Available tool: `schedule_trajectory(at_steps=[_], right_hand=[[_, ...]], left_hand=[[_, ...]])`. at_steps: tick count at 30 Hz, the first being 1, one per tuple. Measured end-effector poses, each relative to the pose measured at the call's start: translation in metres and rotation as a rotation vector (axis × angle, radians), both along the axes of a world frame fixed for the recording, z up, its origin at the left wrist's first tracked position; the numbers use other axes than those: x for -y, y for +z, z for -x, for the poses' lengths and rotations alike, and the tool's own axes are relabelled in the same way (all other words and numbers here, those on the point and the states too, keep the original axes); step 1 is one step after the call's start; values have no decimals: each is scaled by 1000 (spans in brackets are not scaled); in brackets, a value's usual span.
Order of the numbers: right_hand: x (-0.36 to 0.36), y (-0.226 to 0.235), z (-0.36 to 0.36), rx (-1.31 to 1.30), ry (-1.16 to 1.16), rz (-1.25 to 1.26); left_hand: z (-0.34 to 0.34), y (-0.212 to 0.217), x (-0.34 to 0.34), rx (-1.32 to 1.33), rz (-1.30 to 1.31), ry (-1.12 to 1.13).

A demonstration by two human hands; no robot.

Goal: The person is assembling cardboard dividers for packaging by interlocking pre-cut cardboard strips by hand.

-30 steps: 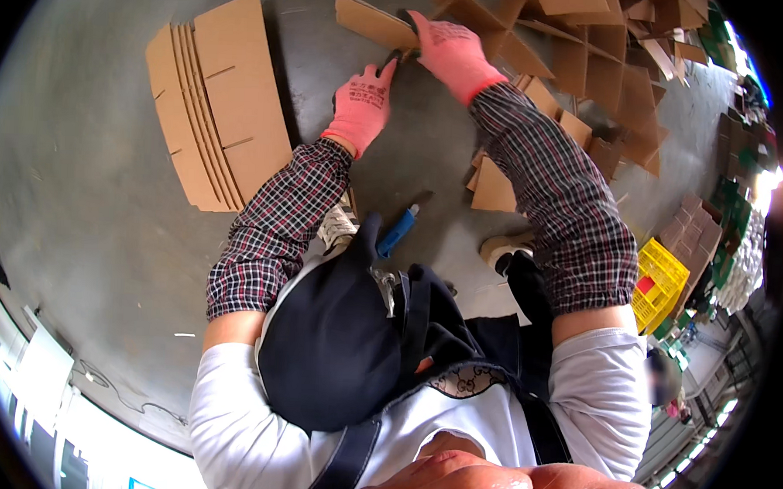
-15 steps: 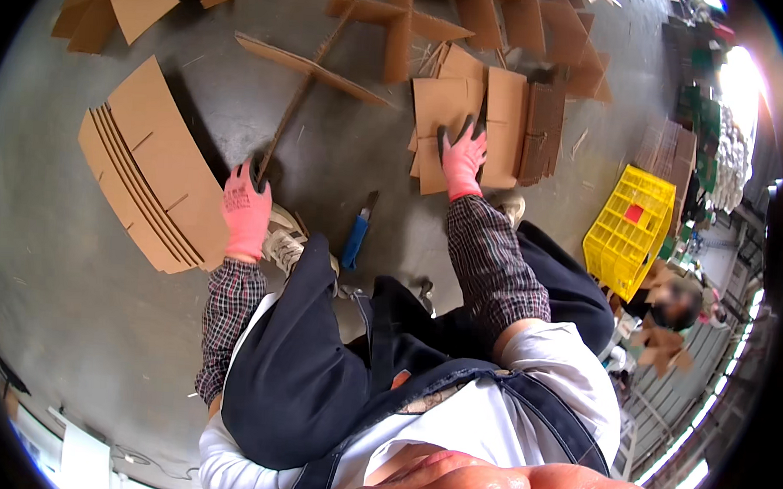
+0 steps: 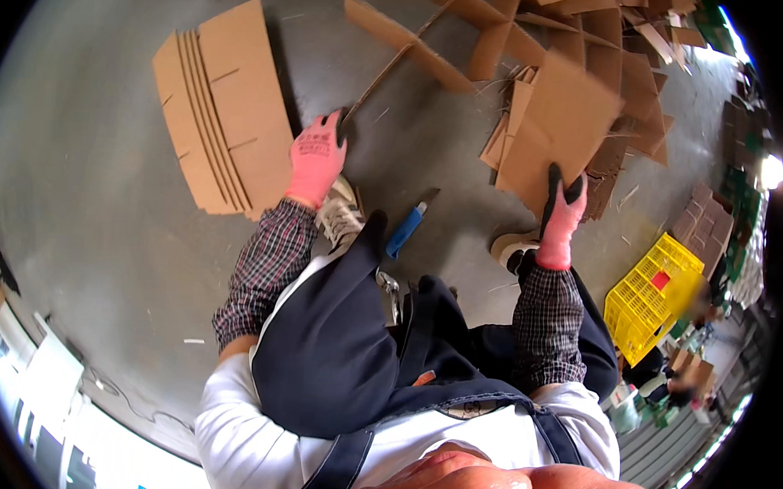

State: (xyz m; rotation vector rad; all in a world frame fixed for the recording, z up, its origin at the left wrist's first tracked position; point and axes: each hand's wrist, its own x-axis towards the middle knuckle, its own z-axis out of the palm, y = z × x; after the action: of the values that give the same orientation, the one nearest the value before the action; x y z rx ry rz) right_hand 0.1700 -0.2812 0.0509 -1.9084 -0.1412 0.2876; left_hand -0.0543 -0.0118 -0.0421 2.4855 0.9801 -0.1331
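We look down at a grey concrete floor (image 3: 104, 232) strewn with brown cardboard. To our left lies a stack (image 3: 223, 106) of flat rectangular sheets, fanned so that their edges show as parallel lines, with short slits cut into them. Ahead, at the top, a heap of scraps (image 3: 610, 44) spreads toward the right: strips, folded flaps and torn pieces, all plain brown, without labels that we can make out. At the right, past our knee, a yellow crate (image 3: 656, 295) with a lattice wall stands on the floor, a small red patch on it.

Our left hand (image 3: 317, 158), in a pink glove with dark fingertips, pinches the near end of a long thin strip (image 3: 386, 65) that runs up and away to the pile. Our right hand (image 3: 560, 219), gloved alike, grips the lower edge of a square sheet (image 3: 558, 129), fingers closed over it. The sheet is smooth, tilted up off the floor and leaning against the scraps.

Between the hands, just by our shoes, a blue-handled knife (image 3: 407, 230) lies on the floor.
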Motion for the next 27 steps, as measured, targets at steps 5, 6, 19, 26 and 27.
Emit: schedule_trajectory(at_steps=[5, 6, 19, 26, 27], right_hand=[[-133, 31, 63, 481, 726, 613], [-149, 13, 74, 591, 850, 592], [-193, -29, 57, 879, 1106, 986], [-164, -69, 67, 548, 1250, 995], [-164, -74, 66, 565, 1244, 950]], left_hand=[[-28, 10, 11, -101, -12, -57], [-28, 6, 6, -161, 3, -89], [-21, 4, 1, 58, -13, -67], [-17, -9, 20, 118, -3, -161], [-17, -5, 17, 119, 3, -164]])
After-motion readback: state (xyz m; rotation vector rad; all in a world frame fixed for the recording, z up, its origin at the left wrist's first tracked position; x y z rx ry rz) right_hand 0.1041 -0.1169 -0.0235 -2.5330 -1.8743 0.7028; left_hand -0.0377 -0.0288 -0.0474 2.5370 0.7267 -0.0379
